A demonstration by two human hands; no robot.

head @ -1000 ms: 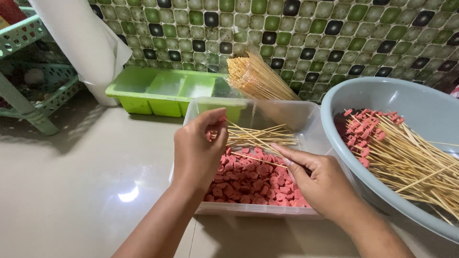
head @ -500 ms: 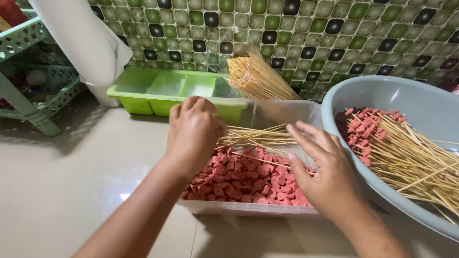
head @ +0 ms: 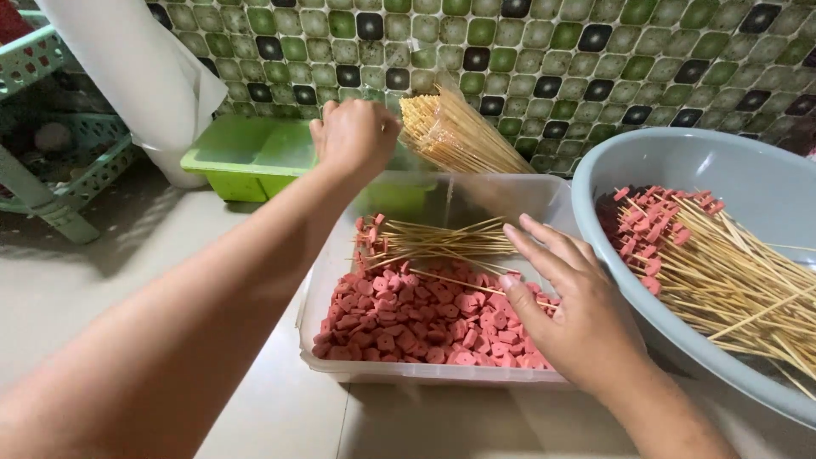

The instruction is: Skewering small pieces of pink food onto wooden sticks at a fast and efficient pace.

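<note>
1. reaching out over the far edge of the clear tub [head: 316, 340], the left hand [head: 355, 136] is curled with its fingers bent down, just beside the bundle of bare wooden sticks [head: 459, 136] that leans against the tiled wall [head: 544, 51]. whether the fingers already pinch a stick cannot be told, since the back of the hand hides them.
2. judging from that, pulling one stick cleanly would go best by nipping a single tip at the near edge of the bundle and drawing it along its length, so the others do not fan out or tip over.
3. the right hand [head: 578, 314] lies open, palm down, fingers spread and empty, over the pink sausage slices [head: 408, 323] at the right end of the tub, touching or nearly touching them.
4. a small pile of loaded skewers [head: 433, 242] rests across the slices, between the two hands, with the threaded ends toward the left.
5. to the right, touching the tub, a grey basin [head: 731, 153] holds many more finished skewers [head: 722, 272].
6. behind the left hand sits a green tray [head: 246, 157]; farther left stand a white roll [head: 127, 68] and a pale green rack [head: 42, 170].
</note>
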